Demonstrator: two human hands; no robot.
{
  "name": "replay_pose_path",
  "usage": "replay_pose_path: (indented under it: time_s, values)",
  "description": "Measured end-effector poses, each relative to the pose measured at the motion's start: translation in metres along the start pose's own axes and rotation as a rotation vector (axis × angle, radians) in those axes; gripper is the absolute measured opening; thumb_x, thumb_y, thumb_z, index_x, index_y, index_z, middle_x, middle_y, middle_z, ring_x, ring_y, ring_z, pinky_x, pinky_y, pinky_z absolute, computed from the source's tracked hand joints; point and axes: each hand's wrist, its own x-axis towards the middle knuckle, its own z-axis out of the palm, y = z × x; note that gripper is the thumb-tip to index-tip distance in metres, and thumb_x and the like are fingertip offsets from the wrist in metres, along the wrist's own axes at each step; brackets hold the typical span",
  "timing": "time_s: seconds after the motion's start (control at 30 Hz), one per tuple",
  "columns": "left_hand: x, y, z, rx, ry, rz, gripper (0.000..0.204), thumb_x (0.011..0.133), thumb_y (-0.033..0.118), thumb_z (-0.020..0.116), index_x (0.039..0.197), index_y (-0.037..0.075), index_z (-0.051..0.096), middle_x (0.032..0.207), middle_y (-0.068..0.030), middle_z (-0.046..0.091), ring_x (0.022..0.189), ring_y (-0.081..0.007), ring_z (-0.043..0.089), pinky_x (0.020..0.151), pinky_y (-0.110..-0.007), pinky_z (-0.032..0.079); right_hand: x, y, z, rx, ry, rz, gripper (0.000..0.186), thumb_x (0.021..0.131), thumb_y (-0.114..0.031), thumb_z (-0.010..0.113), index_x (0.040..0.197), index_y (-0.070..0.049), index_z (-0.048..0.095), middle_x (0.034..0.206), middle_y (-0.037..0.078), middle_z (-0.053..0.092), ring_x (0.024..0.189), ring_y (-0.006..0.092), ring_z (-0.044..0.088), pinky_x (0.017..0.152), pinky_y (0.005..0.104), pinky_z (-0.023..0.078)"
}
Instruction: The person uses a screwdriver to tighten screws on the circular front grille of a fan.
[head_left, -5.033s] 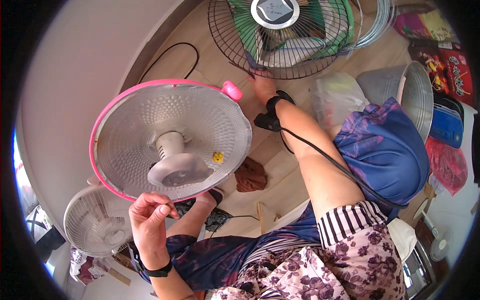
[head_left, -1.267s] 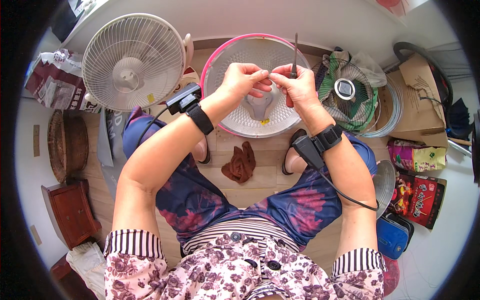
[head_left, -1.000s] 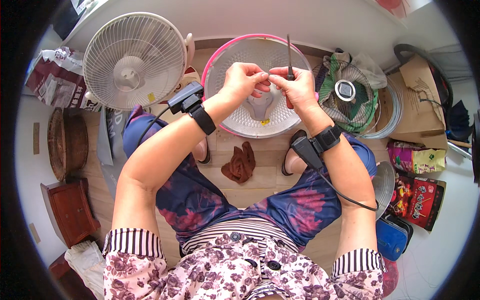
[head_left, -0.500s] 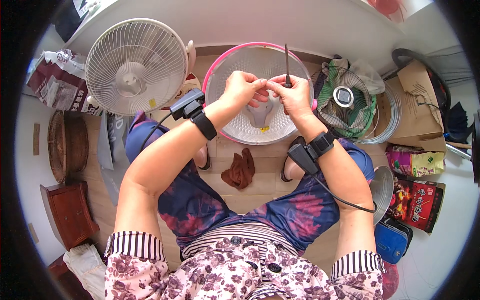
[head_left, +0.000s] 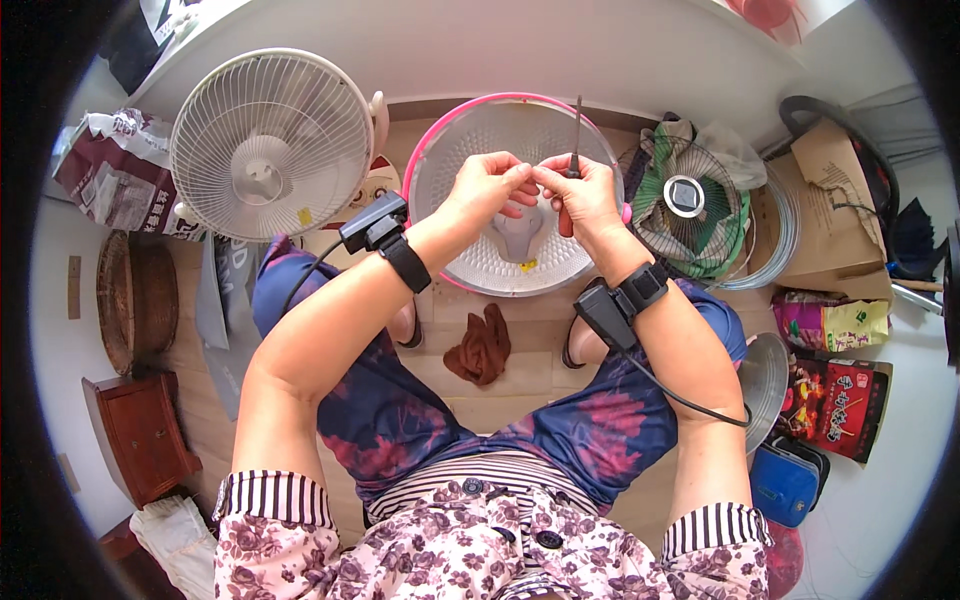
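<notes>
floral cotton and striped cuffs fill the lower edge, where a seated person's forearms rise over blue-and-pink patterned trousers, each wrist strapped with a black band and a small black box trailing a cable. a crumpled brown cloth (head_left: 482, 345) lies on the pale wooden floor between the feet. above it the left hand (head_left: 487, 187) and the right hand (head_left: 583, 195) meet fingertip to fingertip over the grey hub of a pink-rimmed fan guard (head_left: 445, 150), a round dish of fine silvery mesh. the left hand's fingers are pinched together on something too small to tell; the right hand is closed around a screwdriver (head_left: 575, 135), its dark thin shaft standing upright past the knuckles. half a second earlier the hands were already joined in the same spot, and the shaft stood a shade further left; five seconds back the guard was held up tilted by the left hand alone. just beside the guard on the left stands a white plastic fan (head_left: 270, 145) with a radial ribbed grille. on the right lies a dark wire fan grille (head_left: 690, 205) over green blades, with a flat brown cardboard sheet (head_left: 830, 215) beyond. along the right edge, a red glossy packet (head_left: 838, 405), a green-and-yellow packet (head_left: 835, 322) and a blue pouch (head_left: 785, 485); far left, a dark red printed bag (head_left: 105, 175).
</notes>
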Motion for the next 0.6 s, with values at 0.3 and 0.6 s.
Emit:
replay_pose_path:
  time_s: [0.3,0.6]
  values:
    - [0.0015,-0.0015,-0.0004,0.000,0.030,0.057,0.011,0.084,0.013,0.066,0.088,0.002,0.064,0.084,-0.0066,0.066,0.077,-0.0133,0.064,0.063,-0.026,0.053,-0.0031,0.0000,0.0028,0.198,-0.034,0.032,0.012,0.081,-0.013,0.071,0.085,-0.003,0.065,0.064,0.000,0.058,0.048,0.0034,0.047,0.043,0.0167,0.038]
    - [0.0037,-0.0055,-0.0016,-0.022,0.091,0.047,0.011,0.084,0.012,0.066,0.087,0.002,0.063,0.084,-0.0068,0.066,0.076,-0.0134,0.064,0.062,-0.025,0.052,-0.0059,-0.0001,0.0037,0.212,-0.027,0.077,0.010,0.081,-0.009,0.070,0.086,-0.002,0.065,0.067,0.001,0.060,0.051,0.0041,0.049,0.046,0.0163,0.039]
